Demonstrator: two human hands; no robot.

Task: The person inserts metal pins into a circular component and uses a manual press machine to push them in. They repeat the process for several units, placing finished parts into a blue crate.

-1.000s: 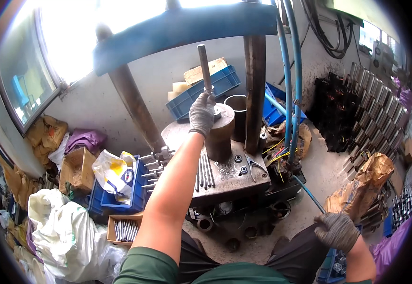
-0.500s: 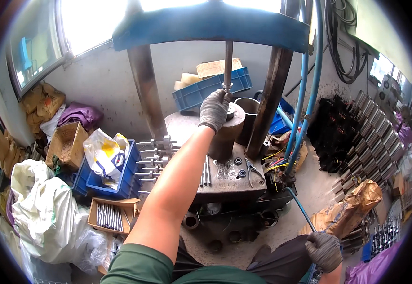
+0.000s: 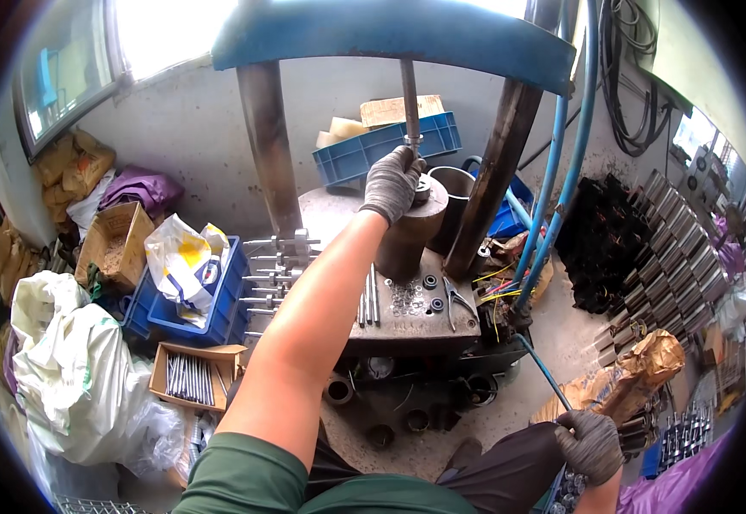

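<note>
"Left hand [image 3: 392,182]?"
"Fingers curled round the steel rod [image 3: 410,94], upright by the round block [image 3: 416,236]. Right hand [image 3: 591,447]: clenched on the lever [image 3: 542,371]."
"Step?"
"Apparently steadying, levering. Next move calls for a plumb rod."
"Unclear?"
"Rod's foot, behind glove; rod's top, at the blue beam [image 3: 398,36]."

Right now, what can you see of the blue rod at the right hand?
The blue rod looks slim, straight and rigid, perhaps painted metal. It slants nearer and rightward from beside the worktable, a brown paper bundle at its right. The gloved right hand is closed around its near end, hiding the tip.
</note>
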